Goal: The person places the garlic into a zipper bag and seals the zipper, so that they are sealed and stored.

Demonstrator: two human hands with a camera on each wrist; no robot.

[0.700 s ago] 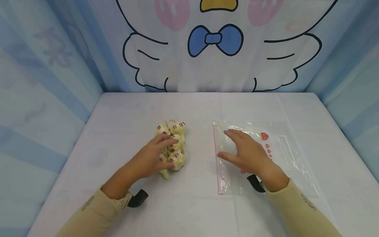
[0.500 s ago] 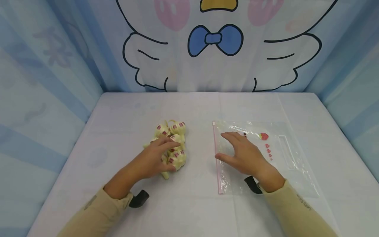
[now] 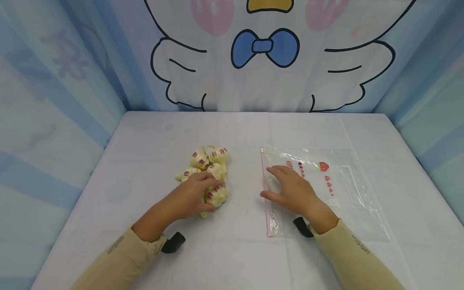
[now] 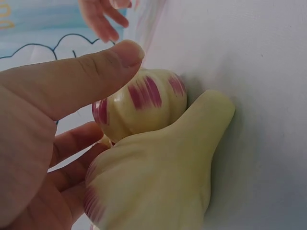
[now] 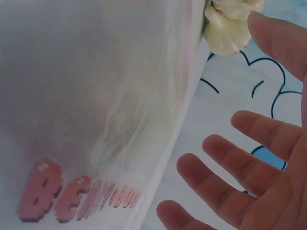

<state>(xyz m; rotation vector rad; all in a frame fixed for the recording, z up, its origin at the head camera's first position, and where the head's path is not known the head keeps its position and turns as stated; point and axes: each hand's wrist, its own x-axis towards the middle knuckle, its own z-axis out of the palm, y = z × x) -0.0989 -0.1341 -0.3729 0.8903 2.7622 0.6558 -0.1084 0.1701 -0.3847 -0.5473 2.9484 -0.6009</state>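
A bunch of garlic bulbs [image 3: 216, 196], pale cream with purple streaks, lies left of the middle of the table. Over its near side is my left hand [image 3: 189, 196], thumb and fingers spread about the bulbs. The left wrist view has the thumb beside one bulb [image 4: 148, 103] and the fingers partly behind a nearer garlic bulb [image 4: 153, 182]; whether they touch is unclear. My right hand [image 3: 295, 194] hovers over a clear zip bag [image 3: 369, 217] with its fingers apart and nothing in them. Red lettering [image 5: 41, 191] shows on the bag in the right wrist view.
White cloth covers the table [image 3: 239, 257]. A pink zip strip [image 3: 269, 221] runs down the bag's left edge, facing the garlic across a gap. Patterned curtains [image 3: 54, 141] hang at the back and both sides.
My right hand has moved left and slightly toward me over the bag, uncovering more of its print. My left hand has shifted slightly right and nearer, and more bulbs show.
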